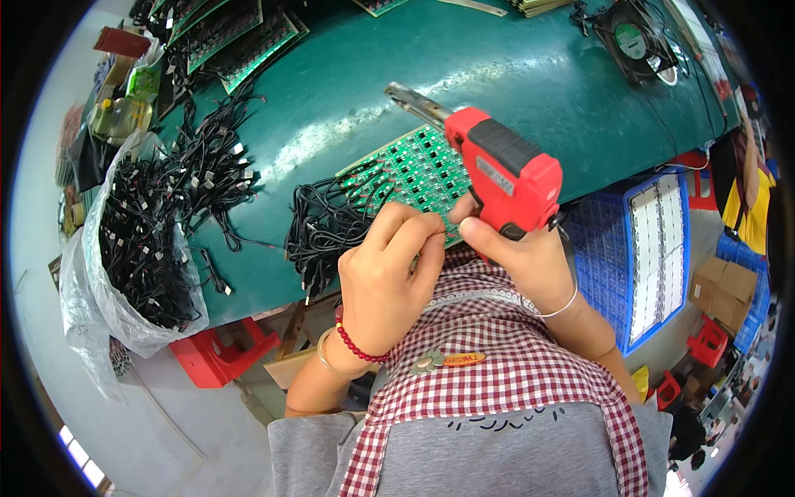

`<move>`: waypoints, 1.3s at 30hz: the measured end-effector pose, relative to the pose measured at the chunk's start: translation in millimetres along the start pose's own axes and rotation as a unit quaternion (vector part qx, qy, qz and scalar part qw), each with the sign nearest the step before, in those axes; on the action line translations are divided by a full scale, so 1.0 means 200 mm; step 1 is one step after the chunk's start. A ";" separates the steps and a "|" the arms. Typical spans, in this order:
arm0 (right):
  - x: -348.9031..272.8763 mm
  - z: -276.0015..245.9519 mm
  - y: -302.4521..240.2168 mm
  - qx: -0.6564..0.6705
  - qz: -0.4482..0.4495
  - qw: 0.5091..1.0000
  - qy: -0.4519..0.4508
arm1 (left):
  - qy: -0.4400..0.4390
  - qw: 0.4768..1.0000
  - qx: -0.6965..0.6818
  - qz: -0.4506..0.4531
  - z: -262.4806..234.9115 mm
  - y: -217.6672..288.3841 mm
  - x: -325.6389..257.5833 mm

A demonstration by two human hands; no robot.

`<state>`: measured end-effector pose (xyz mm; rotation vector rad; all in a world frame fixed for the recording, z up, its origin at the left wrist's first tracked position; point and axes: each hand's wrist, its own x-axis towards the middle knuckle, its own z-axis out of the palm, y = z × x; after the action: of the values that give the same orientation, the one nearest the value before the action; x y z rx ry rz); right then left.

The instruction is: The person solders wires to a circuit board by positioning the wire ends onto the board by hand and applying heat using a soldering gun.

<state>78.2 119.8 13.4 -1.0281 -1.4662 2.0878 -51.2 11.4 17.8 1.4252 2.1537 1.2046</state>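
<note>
My right hand (pixel 534 265) grips a red and black soldering gun (pixel 503 178), its metal tip pointing up and to the left over the table. Under the gun lies a green circuit board panel (pixel 421 168) with rows of small black parts. A bundle of black cables (pixel 319 228) joins the panel's left side by thin wires. At the panel's near edge my left hand (pixel 381 273) is pinched closed, thumb against index finger. Whatever sits between those fingertips is too small to make out. The right thumb and fingertips are close beside them.
Loose black cables (pixel 207 157) pile up at the left, next to a clear plastic bag (pixel 186 319) full of more. Green boards (pixel 240 50) stack at the far left. A black fan (pixel 633 41) stands far right. Blue crates (pixel 609 257) and a red stool (pixel 217 356) stand beside the table.
</note>
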 end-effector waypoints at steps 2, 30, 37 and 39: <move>0.01 -0.01 0.06 -0.011 -0.043 0.998 -0.038 | -0.005 1.000 0.007 0.003 0.01 0.00 0.00; -0.27 -0.36 0.24 -0.032 -0.021 0.995 0.096 | 0.044 0.943 0.324 0.062 0.10 -0.25 0.08; -0.31 -0.36 0.31 -0.144 -0.015 0.989 0.037 | 0.049 0.942 0.328 0.048 0.10 -0.25 0.07; -0.31 -0.32 0.29 -0.135 -0.011 0.990 0.048 | 0.060 0.944 0.322 0.048 0.10 -0.25 0.08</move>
<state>172.5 98.1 -30.2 -1.1854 -1.7353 1.8312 -76.2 26.4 -30.0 1.7461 2.7465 0.6326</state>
